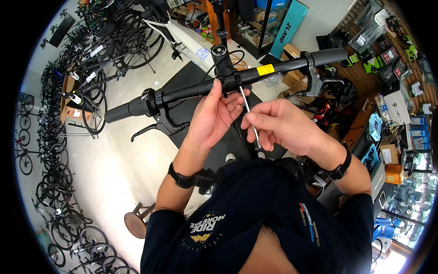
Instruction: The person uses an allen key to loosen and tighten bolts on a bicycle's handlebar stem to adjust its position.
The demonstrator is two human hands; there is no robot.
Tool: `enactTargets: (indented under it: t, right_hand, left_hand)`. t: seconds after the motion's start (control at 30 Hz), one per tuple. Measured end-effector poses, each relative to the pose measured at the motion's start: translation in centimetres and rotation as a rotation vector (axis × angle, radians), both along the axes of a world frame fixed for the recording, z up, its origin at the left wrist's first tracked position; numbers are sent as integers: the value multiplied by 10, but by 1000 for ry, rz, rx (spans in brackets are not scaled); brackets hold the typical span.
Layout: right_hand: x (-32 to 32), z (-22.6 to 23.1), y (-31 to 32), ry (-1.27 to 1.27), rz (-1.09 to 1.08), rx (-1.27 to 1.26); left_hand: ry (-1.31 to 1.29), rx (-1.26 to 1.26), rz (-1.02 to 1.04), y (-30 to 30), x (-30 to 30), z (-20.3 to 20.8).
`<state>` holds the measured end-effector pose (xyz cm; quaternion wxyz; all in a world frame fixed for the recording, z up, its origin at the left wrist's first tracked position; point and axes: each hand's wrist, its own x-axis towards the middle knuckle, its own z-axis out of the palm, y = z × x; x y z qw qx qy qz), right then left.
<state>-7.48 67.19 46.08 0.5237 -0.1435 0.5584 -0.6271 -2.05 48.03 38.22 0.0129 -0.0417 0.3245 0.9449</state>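
Note:
My right hand (280, 121) pinches a slim silver hex key (247, 106) between thumb and fingers. The key's upper end meets the front of the black stem clamp (226, 73), at the bolt area. My left hand (213, 114) is open just left of the key, palm toward me. Its thumb points up against the black handlebar (187, 91), and its loosely curled fingertips lie near the key's upper end, below the clamp. Whether those fingertips touch the key I cannot tell. The bar has a yellow sticker (265, 69), a left brake lever (157, 128) and a right brake lever (315, 80).
A white bike frame (191, 45) stands beyond the handlebar, over a dark mat (182, 82). Many bikes (96, 64) line the left side. A round wooden stool (135, 224) is at lower left. Cardboard boxes (294, 82) and a loaded workbench (360, 132) are at the right.

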Motion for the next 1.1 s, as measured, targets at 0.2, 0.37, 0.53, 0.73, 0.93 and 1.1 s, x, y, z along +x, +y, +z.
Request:
enactTargets:
  t: [0.2,0.37,0.53,0.73,0.93,1.1]
  right_hand:
    - [-9,5,-5,-69,-66,-43]
    - [-4,9,-4,-76,-46,-30]
    - [-7,7,-6,-88,-65,-31]
    - [-8,6,-10,-93,-71,-51]
    - [-9,3,-11,-92,-76,-21]
    - [-4,2,-8,-13,-47,-15]
  left_hand:
    - [-12,87,-3,5,0,9]
    - [-18,156,-18,5,1,15]
    - [-21,105,1,6,-1,14]
    - [12,120,-28,1,-3,4]
    - [6,78,-17,3,-2,8]
    - [5,87,-26,2,0,12]
